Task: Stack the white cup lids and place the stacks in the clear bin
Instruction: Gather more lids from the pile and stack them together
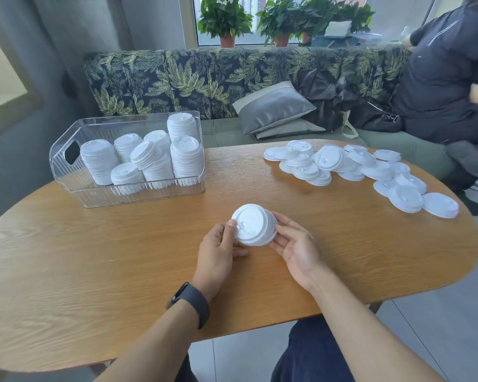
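White plastic cup lids [254,226], a short stack of them, sat between my two hands just above the oval wooden table [122,271]. My left hand [218,249] pinched its near edge, thumb on the rim; my right hand [295,244] cradled the other side with fingers loosely curled round it. I judged the job well past halfway: the clear ribbed plastic bin [75,172] at far left already held about seven tall stacks, while a scattered pile of loose lids [356,172] remained at far right, unstacked.
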The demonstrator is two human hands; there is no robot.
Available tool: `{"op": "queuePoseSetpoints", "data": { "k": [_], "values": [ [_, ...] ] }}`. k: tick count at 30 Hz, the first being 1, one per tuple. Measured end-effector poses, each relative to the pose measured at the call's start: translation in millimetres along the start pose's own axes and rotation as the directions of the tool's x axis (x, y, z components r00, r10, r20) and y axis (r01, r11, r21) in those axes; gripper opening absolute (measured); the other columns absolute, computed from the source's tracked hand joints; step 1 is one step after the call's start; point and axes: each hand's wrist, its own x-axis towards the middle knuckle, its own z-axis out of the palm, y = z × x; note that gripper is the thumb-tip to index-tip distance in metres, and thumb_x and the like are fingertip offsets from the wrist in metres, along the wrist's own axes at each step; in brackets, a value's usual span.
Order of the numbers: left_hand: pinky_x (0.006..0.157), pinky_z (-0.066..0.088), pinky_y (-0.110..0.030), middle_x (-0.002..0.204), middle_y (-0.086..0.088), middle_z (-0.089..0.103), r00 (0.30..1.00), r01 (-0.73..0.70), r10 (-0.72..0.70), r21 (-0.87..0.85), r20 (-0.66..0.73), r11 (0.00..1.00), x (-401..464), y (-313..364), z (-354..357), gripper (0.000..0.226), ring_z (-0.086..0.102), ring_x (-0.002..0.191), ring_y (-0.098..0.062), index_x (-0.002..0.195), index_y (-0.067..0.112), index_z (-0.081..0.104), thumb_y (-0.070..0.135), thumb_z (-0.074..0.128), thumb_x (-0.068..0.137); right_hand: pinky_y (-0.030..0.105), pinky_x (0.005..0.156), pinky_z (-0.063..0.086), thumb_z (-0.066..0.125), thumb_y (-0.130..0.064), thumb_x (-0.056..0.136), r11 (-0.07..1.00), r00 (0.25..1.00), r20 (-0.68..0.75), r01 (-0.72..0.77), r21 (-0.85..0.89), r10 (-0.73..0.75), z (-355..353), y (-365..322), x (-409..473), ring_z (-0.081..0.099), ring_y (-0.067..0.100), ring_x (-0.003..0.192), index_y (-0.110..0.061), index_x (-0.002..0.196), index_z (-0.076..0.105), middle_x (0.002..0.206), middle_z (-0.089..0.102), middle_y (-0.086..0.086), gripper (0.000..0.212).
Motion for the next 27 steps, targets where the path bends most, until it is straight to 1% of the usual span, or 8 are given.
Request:
{"op": "queuePoseSetpoints", "data": {
  "k": [6,9,12,16,18,21,23,27],
  "values": [
    [0.074,0.065,-0.040,0.104,-0.017,0.073,1.000,-0.002,0.002,0.004,0.004,1.000,-0.2,-1.2,-0.5,0.034,0.073,0.093,-0.030,0.109,0.008,0.068,0.037,0.050,0.108,0.030,0.084,0.056,0.050,0.000,0.102,1.000,1.000,0.014,0.011,-0.012,-0.011,1.7,0.7,0.0,0.075,0.017,0.103,-0.012,0.133,0.064,0.118,0.077,0.007,0.036],
    [0.075,0.065,-0.039,0.106,-0.010,0.074,1.000,-0.021,0.021,0.019,0.014,1.000,-1.3,-2.0,-0.4,0.033,0.074,0.095,-0.026,0.112,0.012,0.068,0.039,0.050,0.108,0.030,0.085,0.058,0.049,0.001,0.103,1.000,1.000,0.022,0.018,-0.016,-0.018,2.6,1.1,-1.2,0.075,0.020,0.107,-0.011,0.133,0.064,0.118,0.077,0.008,0.036],
    [0.074,0.065,-0.039,0.105,-0.006,0.074,0.999,-0.047,0.048,0.041,-0.002,0.998,-2.2,-3.2,0.1,0.032,0.075,0.091,-0.019,0.112,0.015,0.069,0.040,0.049,0.107,0.032,0.087,0.058,0.049,0.000,0.104,0.999,0.999,0.021,0.030,-0.016,-0.029,3.7,2.6,-0.3,0.073,0.022,0.110,-0.010,0.135,0.063,0.119,0.077,0.008,0.036],
    [0.074,0.065,-0.040,0.107,-0.003,0.073,0.997,-0.073,0.074,0.077,-0.009,0.994,-3.5,-2.6,1.3,0.027,0.076,0.085,-0.015,0.116,0.016,0.066,0.038,0.052,0.107,0.032,0.088,0.058,0.056,-0.018,0.104,0.998,0.998,0.033,0.051,-0.029,-0.050,6.1,2.4,-0.8,0.072,0.022,0.113,-0.010,0.134,0.065,0.123,0.075,0.007,0.032],
    [0.074,0.066,-0.041,0.109,-0.003,0.073,0.996,-0.083,0.084,0.087,-0.010,0.993,-3.6,-2.8,1.6,0.026,0.076,0.082,-0.015,0.120,0.015,0.064,0.035,0.053,0.107,0.030,0.089,0.058,0.066,-0.027,0.098,0.995,0.996,0.061,0.075,-0.071,-0.071,7.7,2.2,-3.4,0.072,0.019,0.114,-0.014,0.132,0.068,0.123,0.075,0.005,0.037],
    [0.074,0.066,-0.041,0.111,-0.005,0.073,0.997,-0.083,0.083,0.077,0.003,0.994,-3.2,-3.8,0.5,0.028,0.076,0.086,-0.019,0.125,0.015,0.063,0.034,0.055,0.106,0.029,0.089,0.058,0.073,-0.020,0.093,0.992,0.995,0.062,0.086,-0.094,-0.080,7.7,3.6,-4.7,0.072,0.018,0.114,-0.015,0.131,0.068,0.118,0.077,0.004,0.039],
    [0.076,0.065,-0.041,0.111,-0.005,0.075,0.997,-0.072,0.071,0.058,0.017,0.996,-2.9,-3.4,-0.4,0.030,0.076,0.092,-0.021,0.125,0.016,0.066,0.037,0.057,0.105,0.028,0.085,0.058,0.071,-0.016,0.095,0.993,0.996,0.047,0.081,-0.087,-0.077,6.6,4.3,-3.9,0.073,0.020,0.111,-0.015,0.126,0.071,0.116,0.078,0.005,0.031],
    [0.077,0.065,-0.043,0.102,-0.003,0.078,0.998,-0.061,0.060,0.043,0.019,0.997,-1.8,-0.5,-1.9,0.030,0.076,0.096,-0.022,0.114,0.015,0.071,0.040,0.059,0.103,0.026,0.078,0.058,0.068,-0.010,0.095,0.994,0.997,0.035,0.078,-0.077,-0.075,6.6,5.3,-3.3,0.074,0.022,0.105,-0.012,0.118,0.075,0.113,0.078,0.010,0.024]
  ]
}}
